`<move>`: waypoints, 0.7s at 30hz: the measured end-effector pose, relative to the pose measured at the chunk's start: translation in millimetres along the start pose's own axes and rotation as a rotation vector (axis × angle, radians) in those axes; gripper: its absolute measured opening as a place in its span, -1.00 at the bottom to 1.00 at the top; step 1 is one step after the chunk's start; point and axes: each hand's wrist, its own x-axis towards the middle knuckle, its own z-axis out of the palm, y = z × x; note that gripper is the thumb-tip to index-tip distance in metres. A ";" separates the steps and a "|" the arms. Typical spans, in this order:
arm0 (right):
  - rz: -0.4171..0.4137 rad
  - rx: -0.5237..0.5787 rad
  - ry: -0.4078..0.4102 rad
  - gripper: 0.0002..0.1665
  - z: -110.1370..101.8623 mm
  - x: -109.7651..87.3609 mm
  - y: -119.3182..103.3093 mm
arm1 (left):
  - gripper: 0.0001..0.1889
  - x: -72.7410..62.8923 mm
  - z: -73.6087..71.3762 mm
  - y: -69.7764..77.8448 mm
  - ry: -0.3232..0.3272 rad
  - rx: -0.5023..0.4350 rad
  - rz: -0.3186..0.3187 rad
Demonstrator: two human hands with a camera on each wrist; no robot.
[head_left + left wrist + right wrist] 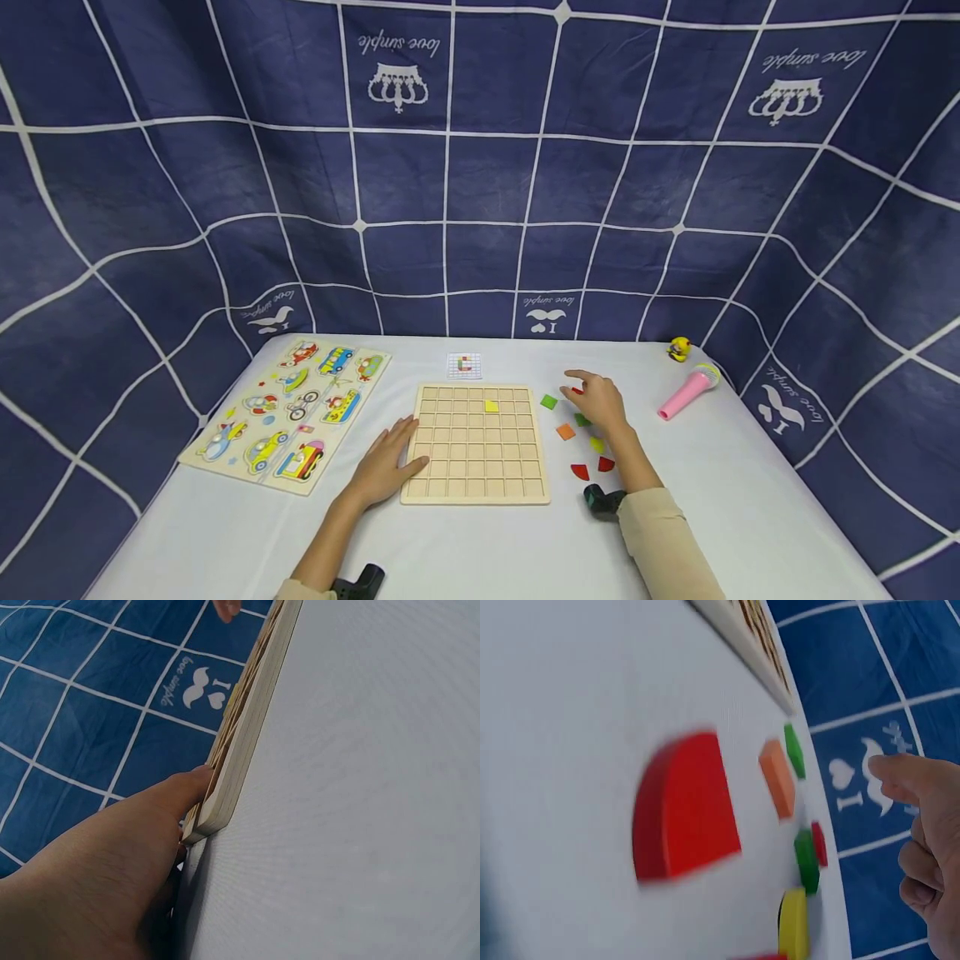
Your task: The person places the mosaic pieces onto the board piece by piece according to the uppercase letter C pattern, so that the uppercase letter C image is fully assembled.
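Note:
My left hand (385, 467) rests at the left edge of a wooden grid board (480, 444), its thumb lying over the rim. In the left wrist view the thumb touches the board's edge (244, 742). A yellow piece (491, 407) lies in one of the upper cells. Right of the board, my right hand (598, 402) hovers over scattered pieces, index finger and thumb apart with nothing visible between them. Around it are a green piece (549, 402), an orange square (566, 432), a yellow piece (597, 445) and red quarter-round pieces (580, 472). The hand partly covers another red piece (577, 391).
A picture card (464, 365) lies behind the board. At the left is a vehicle puzzle board (288, 417). A pink toy microphone (690, 392) and a small yellow figure (678, 349) are at the right. A dark blue curtain (487, 183) hangs around the white table (480, 550).

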 end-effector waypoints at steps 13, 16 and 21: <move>0.111 -0.039 -0.085 -0.59 0.6 -1.9 37.1 | -0.24 1.0 1.3 -1.6 -0.004 0.006 -0.001; 0.116 -0.039 -0.088 -0.64 2.1 -2.5 40.0 | -0.24 1.0 1.9 -1.8 0.000 0.008 0.001; 0.153 -0.018 -0.109 -0.63 4.5 -2.8 40.7 | -0.24 0.3 1.8 -1.5 0.005 0.007 0.000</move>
